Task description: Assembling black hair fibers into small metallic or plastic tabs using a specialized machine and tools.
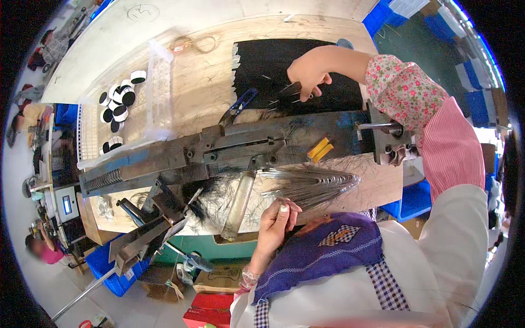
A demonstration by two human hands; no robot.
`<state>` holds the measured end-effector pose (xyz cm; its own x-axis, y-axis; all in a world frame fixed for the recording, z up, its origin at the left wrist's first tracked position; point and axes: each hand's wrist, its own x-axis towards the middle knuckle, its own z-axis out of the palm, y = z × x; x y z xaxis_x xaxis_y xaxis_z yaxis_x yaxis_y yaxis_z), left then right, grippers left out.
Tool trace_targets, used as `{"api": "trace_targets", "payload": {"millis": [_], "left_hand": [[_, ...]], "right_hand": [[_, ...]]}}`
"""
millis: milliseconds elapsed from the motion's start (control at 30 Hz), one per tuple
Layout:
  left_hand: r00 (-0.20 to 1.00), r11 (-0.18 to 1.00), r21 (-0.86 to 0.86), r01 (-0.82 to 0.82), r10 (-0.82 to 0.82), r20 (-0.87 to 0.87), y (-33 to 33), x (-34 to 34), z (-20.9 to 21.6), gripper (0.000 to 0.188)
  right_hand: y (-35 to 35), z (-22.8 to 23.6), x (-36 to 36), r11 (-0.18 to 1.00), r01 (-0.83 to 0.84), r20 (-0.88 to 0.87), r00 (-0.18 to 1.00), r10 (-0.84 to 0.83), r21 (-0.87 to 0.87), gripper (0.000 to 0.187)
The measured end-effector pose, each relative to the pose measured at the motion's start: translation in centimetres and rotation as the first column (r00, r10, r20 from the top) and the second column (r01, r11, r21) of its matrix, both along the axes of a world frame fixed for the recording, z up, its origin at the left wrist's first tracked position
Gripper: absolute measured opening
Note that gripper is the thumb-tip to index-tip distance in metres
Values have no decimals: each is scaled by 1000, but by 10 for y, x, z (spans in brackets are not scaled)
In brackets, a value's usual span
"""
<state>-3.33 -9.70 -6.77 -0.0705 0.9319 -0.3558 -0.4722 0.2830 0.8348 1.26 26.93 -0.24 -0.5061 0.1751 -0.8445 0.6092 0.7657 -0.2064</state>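
Head view: wire bundle (311,185) in left grip (278,217).

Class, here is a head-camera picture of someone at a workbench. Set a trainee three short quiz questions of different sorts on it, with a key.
1. True or false: the left hand holds a bundle of wires.
2. Multiple choice: the black and white rolls lie in A) a clear tray, B) a blue crate, C) a red box.
3. Fill in: the right hand is over a ____ mat.

Key: 1 true; 2 A, the clear tray; 3 black.
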Motion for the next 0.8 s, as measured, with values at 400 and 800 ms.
{"api": "trace_targets", "payload": {"millis": [400, 800], "left_hand": [[991, 996, 30, 89, -85, -104, 10, 2, 21, 26], [863, 938, 82, 336, -272, -426, 56, 23, 41, 18]], "right_hand": [[14, -42, 1, 979, 184, -140, 975, -170, 91, 40], [-18, 63, 43, 945, 193, -454, 889, -55, 265, 26]]}}
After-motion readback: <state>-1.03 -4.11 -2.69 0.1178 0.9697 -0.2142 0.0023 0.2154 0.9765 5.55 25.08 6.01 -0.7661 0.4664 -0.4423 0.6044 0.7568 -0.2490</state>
